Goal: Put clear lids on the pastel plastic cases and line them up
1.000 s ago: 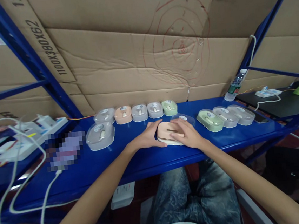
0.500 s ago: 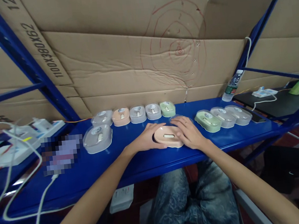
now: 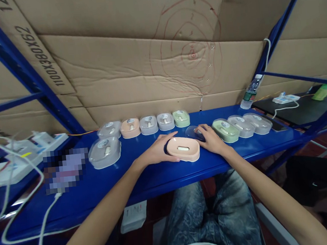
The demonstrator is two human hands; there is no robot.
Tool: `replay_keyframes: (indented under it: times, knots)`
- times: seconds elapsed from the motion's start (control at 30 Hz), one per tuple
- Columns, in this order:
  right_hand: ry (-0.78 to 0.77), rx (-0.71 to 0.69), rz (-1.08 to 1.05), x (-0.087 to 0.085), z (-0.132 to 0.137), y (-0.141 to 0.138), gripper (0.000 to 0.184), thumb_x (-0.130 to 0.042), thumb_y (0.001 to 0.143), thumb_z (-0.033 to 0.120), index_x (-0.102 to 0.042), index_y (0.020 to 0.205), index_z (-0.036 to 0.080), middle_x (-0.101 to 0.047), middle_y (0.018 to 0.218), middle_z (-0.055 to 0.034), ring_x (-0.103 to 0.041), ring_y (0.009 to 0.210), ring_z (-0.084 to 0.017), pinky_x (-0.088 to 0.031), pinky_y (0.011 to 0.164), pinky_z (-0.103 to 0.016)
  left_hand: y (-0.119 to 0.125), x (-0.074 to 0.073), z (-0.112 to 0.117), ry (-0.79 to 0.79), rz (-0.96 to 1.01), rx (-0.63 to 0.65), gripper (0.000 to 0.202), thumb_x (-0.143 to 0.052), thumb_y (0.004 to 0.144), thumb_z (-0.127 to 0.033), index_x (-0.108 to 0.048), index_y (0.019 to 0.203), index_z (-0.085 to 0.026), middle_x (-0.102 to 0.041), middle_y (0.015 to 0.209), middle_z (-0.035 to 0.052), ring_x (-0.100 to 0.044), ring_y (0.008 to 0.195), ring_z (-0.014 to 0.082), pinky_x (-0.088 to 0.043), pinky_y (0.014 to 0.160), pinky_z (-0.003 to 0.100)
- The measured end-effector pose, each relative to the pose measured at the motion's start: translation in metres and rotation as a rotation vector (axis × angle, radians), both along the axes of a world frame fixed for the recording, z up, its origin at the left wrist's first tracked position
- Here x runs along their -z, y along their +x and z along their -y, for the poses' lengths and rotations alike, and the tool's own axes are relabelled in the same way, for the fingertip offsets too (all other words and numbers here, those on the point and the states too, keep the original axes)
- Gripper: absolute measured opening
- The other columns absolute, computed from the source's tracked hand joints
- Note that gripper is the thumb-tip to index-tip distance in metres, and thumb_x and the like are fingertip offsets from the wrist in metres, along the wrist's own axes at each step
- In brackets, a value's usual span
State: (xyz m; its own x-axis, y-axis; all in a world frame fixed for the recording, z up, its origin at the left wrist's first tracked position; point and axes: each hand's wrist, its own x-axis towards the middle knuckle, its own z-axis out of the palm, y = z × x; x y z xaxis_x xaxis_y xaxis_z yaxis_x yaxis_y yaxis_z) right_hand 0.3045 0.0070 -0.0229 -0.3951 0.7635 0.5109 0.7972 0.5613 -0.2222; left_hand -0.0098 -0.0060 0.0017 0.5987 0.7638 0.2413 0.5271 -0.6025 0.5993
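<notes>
The peach box (image 3: 183,150) lies open on the blue shelf (image 3: 145,178), near its front edge and right before the person; inside it we see a small pale oblong piece lying flat. The left hand (image 3: 158,152) is pressed against the box's left end, its fingers curled round the far side and the thumb along the near side, so that it clasps the box. Just behind the box's right end lies a clear lid (image 3: 192,132); the right hand (image 3: 212,140) rests upon it with its fingers bent down onto the top; whether they pinch the rim we cannot tell.

Behind these we count a row of five small lidded boxes (image 3: 148,124) close to the cardboard, grey, peach, grey, grey and green from left to right; a larger grey box (image 3: 104,152) sits apart on the left, nearer the front. To the right of the right hand stand three more, one green box (image 3: 225,130) and two grey ones (image 3: 249,124), touching side by side. Further right we see a water bottle (image 3: 250,93) leaning at the blue upright, and a white power strip (image 3: 285,98) on a dark surface. White cables (image 3: 43,222) loop over the shelf's left end; the cardboard wall (image 3: 135,71) bears red scrawled rings.
</notes>
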Motion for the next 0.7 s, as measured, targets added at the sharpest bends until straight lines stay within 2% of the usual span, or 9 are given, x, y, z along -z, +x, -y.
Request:
replay_keyframes:
  times: [0.1, 0.17, 0.23, 0.33, 0.5, 0.6, 0.7]
  knots:
    - [-0.036, 0.047, -0.018, -0.007, 0.005, -0.002, 0.035, -0.065, 0.097, 0.046, -0.062, 0.123, 0.022, -0.06, 0.126, -0.0154, -0.064, 0.115, -0.035, -0.054, 0.101, -0.055, 0.0, -0.001, 0.001, 0.014, 0.008, -0.001, 0.12, -0.095, 0.065, -0.061, -0.036, 0.165, -0.029, -0.046, 0.163, 0.0144, -0.04, 0.149, 0.0406, -0.03, 0.124, 0.058]
    - [0.01, 0.085, -0.096, -0.013, 0.01, -0.006, 0.038, -0.065, 0.097, 0.05, -0.062, 0.122, 0.02, -0.06, 0.122, -0.0153, -0.065, 0.11, -0.035, -0.055, 0.099, -0.054, 0.0, -0.002, 0.001, 0.019, 0.017, -0.01, 0.121, -0.095, 0.064, -0.061, -0.036, 0.165, -0.027, -0.045, 0.163, 0.0146, -0.04, 0.149, 0.0408, -0.03, 0.124, 0.058]
    - [0.079, 0.084, -0.205, -0.019, 0.018, -0.013, 0.04, -0.061, 0.1, 0.051, -0.061, 0.125, 0.02, -0.061, 0.121, -0.0149, -0.065, 0.111, -0.034, -0.054, 0.102, -0.053, 0.0, -0.001, 0.002, 0.003, 0.024, -0.027, 0.124, -0.095, 0.063, -0.061, -0.034, 0.165, -0.026, -0.047, 0.161, 0.0157, -0.042, 0.147, 0.0409, -0.032, 0.123, 0.058]
    - [0.124, -0.012, -0.273, -0.028, 0.035, -0.027, 0.042, -0.055, 0.104, 0.049, -0.06, 0.137, 0.023, -0.059, 0.132, -0.0144, -0.061, 0.124, -0.032, -0.051, 0.11, -0.051, 0.002, 0.001, 0.001, -0.018, 0.041, -0.028, 0.128, -0.096, 0.062, -0.061, -0.031, 0.166, -0.027, -0.05, 0.156, 0.0166, -0.046, 0.144, 0.0404, -0.034, 0.122, 0.058]
    - [0.075, -0.165, -0.081, -0.035, 0.062, -0.056, 0.05, -0.057, 0.103, 0.054, -0.06, 0.145, 0.028, -0.053, 0.147, -0.0145, -0.056, 0.131, -0.035, -0.05, 0.109, -0.056, 0.005, 0.006, -0.001, -0.039, 0.069, -0.033, 0.13, -0.097, 0.061, -0.057, -0.028, 0.167, -0.025, -0.05, 0.155, 0.0182, -0.045, 0.144, 0.0416, -0.034, 0.121, 0.058]
    - [0.104, -0.176, 0.058, -0.033, 0.067, -0.066, 0.049, -0.058, 0.102, 0.055, -0.064, 0.142, 0.027, -0.056, 0.145, -0.0154, -0.056, 0.126, -0.036, -0.049, 0.105, -0.058, 0.005, 0.008, -0.002, -0.044, 0.057, -0.054, 0.131, -0.097, 0.06, -0.058, -0.029, 0.167, -0.025, -0.051, 0.154, 0.0176, -0.045, 0.146, 0.0421, -0.033, 0.122, 0.058]
    - [0.104, -0.152, 0.106, -0.03, 0.066, -0.066, 0.049, -0.059, 0.102, 0.056, -0.065, 0.141, 0.027, -0.058, 0.142, -0.0157, -0.056, 0.122, -0.036, -0.05, 0.102, -0.057, 0.005, 0.009, -0.003, -0.023, 0.051, -0.045, 0.129, -0.096, 0.062, -0.06, -0.029, 0.166, -0.026, -0.05, 0.155, 0.0171, -0.044, 0.146, 0.0413, -0.033, 0.122, 0.058]
